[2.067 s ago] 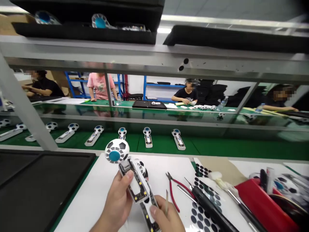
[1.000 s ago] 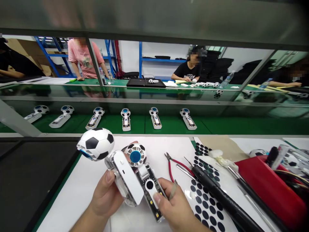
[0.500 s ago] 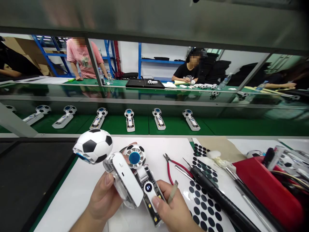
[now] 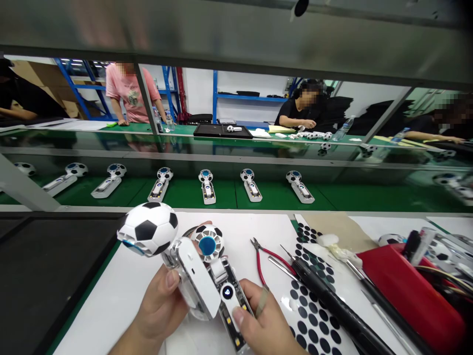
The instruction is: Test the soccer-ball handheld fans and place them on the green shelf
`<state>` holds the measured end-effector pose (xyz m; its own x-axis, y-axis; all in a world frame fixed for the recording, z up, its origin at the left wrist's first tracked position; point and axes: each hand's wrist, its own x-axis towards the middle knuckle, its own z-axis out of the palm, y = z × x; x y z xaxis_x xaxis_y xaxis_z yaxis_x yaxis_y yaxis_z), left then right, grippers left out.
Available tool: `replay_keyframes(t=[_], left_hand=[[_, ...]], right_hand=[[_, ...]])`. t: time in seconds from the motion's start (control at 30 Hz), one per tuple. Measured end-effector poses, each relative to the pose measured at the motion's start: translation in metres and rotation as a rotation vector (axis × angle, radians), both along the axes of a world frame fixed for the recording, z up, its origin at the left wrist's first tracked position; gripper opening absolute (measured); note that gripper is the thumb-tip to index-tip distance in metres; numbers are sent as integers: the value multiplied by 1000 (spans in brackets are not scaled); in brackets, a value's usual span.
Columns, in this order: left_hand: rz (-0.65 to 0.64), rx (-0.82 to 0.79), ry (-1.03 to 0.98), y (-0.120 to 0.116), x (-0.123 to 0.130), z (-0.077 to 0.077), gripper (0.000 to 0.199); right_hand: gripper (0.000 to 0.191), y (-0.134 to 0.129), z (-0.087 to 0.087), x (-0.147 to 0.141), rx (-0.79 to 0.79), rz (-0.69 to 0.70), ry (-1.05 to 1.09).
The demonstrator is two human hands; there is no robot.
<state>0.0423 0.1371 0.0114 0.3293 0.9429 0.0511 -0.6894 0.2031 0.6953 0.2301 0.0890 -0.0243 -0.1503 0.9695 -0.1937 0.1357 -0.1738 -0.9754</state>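
My left hand point(image 4: 162, 301) grips a football-patterned fan point(image 4: 197, 276), white handle side up, its black-and-white ball head point(image 4: 151, 228) tilted to the left. Pressed close on its right is a second fan point(image 4: 229, 301) with a blue-centred round head point(image 4: 207, 242), a small lit round display and bare electronics along its handle. My right hand point(image 4: 264, 315) holds this second fan near its lower end, thumb on the handle's front. A thin flat metal strip point(image 4: 262, 301) sticks up between the right fingers. The left fingertips are partly hidden behind the fans.
Red-handled cutters point(image 4: 260, 256), a black screwdriver point(image 4: 325, 291) and sheets of black round stickers point(image 4: 314, 315) lie right of my hands. A red bin point(image 4: 410, 286) stands farther right. Several fans rest on the green belt point(image 4: 229, 190) ahead; people work beyond it. A black tray point(image 4: 48, 276) is left.
The fans on the belt appear farther right, and another shows at the far right. The display on the held fan reads differently. Both hands keep their hold.
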Motion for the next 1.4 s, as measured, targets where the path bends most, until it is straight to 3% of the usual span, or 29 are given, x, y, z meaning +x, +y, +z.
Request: replay_keyframes(t=[0.27, 0.47, 0.6, 0.87, 1.07, 1.17, 1.3, 1.4], left_hand=[[-46, 99, -31, 4, -4, -9, 34], [-35, 34, -42, 3, -3, -10, 52], [-52, 66, -55, 5, -3, -13, 46], [-19, 85, -57, 9, 2, -7, 39], [16, 13, -43, 8, 0, -10, 34], [38, -31, -27, 9, 2, -11, 38], [117, -90, -29, 12, 9, -11, 31], [260, -124, -66, 15, 13, -7, 26]], right_hand=[[37, 1, 4, 0, 6, 13, -8], [32, 0, 3, 1, -5, 33, -6], [30, 0, 6, 0, 11, 66, 49], [10, 0, 2, -2, 1, 87, 137], [26, 3, -1, -2, -67, 99, 139], [30, 3, 1, -2, -92, 47, 253], [41, 5, 2, 6, -317, 7, 497], [56, 20, 14, 19, -490, 59, 512]])
